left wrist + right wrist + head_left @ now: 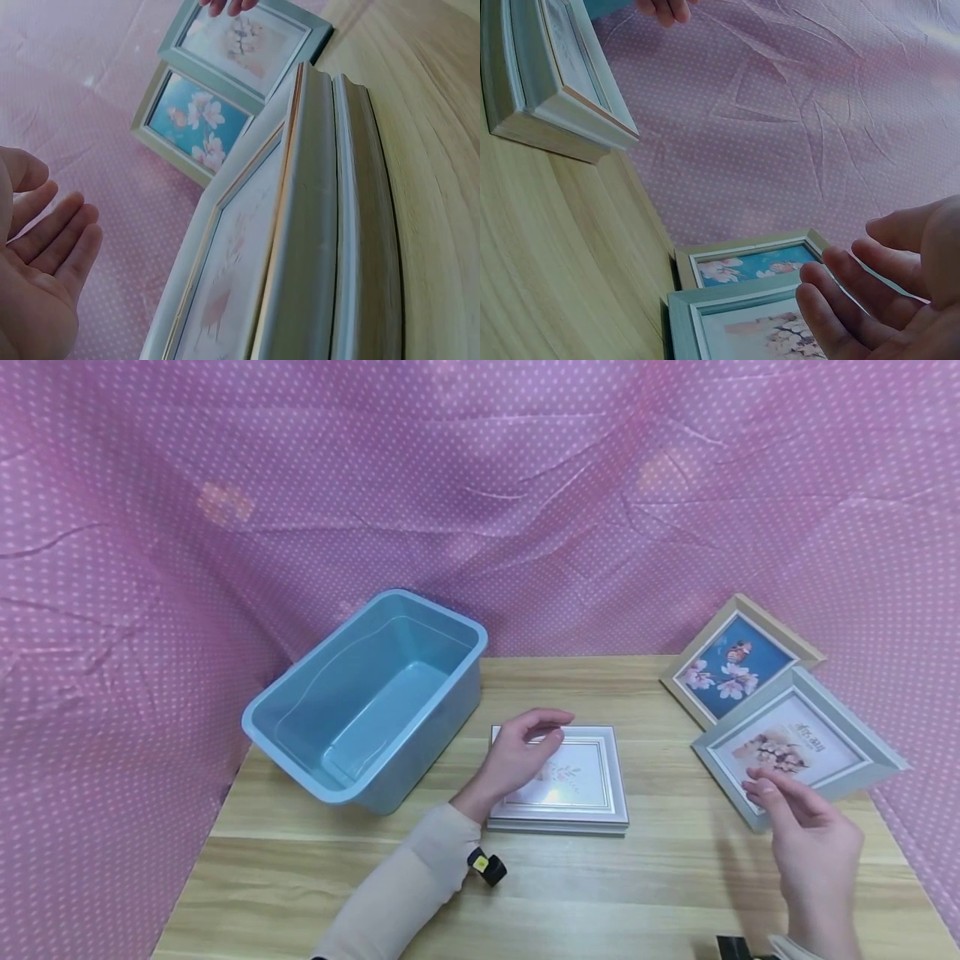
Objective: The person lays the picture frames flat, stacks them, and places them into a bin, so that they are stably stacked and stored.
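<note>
My left hand [519, 758] hovers over a white picture frame [592, 777] with a pale floral print, its fingers loosely bent and holding nothing. This frame lies flat on top of another frame [367, 225], edges nearly lined up. On the right, my right hand [816, 839] is above the lower corner of a grey-green picture frame [832, 731] with a blossom print. Its fingers are relaxed, and the right wrist view shows nothing in them. Behind that frame, and partly covered by it, lies a light wood picture frame [729, 670] with a blue butterfly-and-flower picture.
A deep blue plastic bin [420, 760] stands at the table's back left, with nothing visible inside. Pink dotted cloth [525, 527] hangs behind and at both sides of the wood-grain table [570, 893].
</note>
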